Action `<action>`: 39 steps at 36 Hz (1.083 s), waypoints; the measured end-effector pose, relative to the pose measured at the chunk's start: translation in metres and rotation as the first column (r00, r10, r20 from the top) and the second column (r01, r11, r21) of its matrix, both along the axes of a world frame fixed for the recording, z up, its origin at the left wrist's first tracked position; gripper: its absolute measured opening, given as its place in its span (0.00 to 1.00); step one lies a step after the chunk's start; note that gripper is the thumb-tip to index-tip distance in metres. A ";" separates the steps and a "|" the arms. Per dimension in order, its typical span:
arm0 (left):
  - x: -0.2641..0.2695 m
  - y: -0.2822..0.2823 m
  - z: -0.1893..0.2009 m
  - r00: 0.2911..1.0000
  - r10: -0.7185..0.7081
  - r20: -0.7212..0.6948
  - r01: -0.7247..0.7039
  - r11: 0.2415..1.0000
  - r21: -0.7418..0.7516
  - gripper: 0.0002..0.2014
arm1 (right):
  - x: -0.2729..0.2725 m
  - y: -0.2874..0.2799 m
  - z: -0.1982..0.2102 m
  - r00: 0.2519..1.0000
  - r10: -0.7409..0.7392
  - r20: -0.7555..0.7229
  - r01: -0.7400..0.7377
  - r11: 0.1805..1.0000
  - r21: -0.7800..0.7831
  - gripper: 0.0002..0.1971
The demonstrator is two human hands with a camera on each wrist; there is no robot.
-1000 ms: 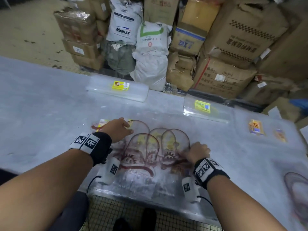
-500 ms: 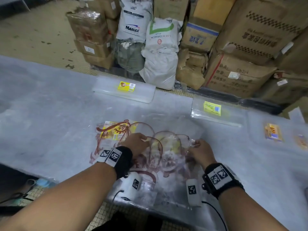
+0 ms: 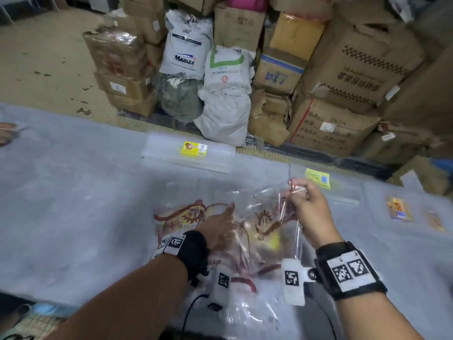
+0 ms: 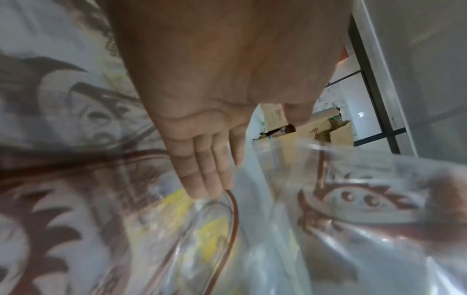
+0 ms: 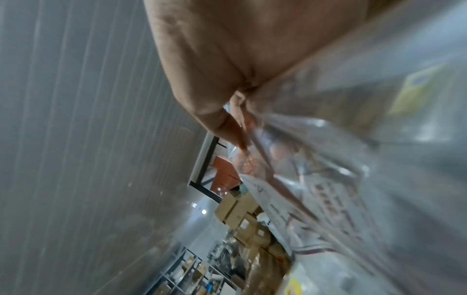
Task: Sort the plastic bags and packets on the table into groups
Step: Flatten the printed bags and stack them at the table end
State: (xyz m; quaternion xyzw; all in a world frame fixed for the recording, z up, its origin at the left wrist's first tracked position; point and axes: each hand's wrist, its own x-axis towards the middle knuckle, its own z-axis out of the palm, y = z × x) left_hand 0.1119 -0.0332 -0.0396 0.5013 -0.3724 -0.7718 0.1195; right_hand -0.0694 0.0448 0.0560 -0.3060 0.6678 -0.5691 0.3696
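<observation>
We judge the sorting partly done: two clear stacks point(image 3: 188, 153) with yellow labels lie along the table's point(image 3: 61, 204) far edge, while the printed bags point(image 3: 247, 241) at the near edge remain heaped. Our right hand point(image 3: 302, 201) pinches one thin, glossy, crinkling film (red-brown cartoon print) lifted off the heap; our left hand point(image 3: 218, 227) presses flat-fingered on it.

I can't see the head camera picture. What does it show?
The right hand pinches a clear printed bag up off a pile while the left hand lies flat on it. Labelled packets lie farther along the table.
</observation>
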 end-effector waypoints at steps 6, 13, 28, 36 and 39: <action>0.013 -0.029 0.016 0.993 -0.061 -0.098 0.062 0.998 0.003 0.41 | 0.031 -0.026 0.044 0.999 0.007 -0.033 -0.012 0.987 -0.160 0.20; 0.044 -0.062 0.028 0.920 0.027 -0.390 -0.005 0.998 0.056 0.46 | 0.074 -0.049 0.057 0.999 0.034 -0.011 -0.035 0.972 -0.233 0.23; 0.141 -0.100 -0.007 0.963 0.225 -0.149 -0.240 0.967 -0.090 0.21 | 0.113 -0.062 -0.086 0.949 0.228 -0.220 -0.139 0.923 0.358 0.13; 0.182 -0.103 -0.024 0.975 0.221 0.017 -0.215 0.961 -0.175 0.22 | 0.110 -0.055 -0.125 0.534 0.484 -0.693 0.188 0.731 0.656 0.35; 0.190 -0.106 -0.034 0.980 0.138 0.144 -0.097 0.959 -0.265 0.23 | 0.106 -0.051 -0.138 0.550 0.583 -0.598 0.147 0.638 0.756 0.34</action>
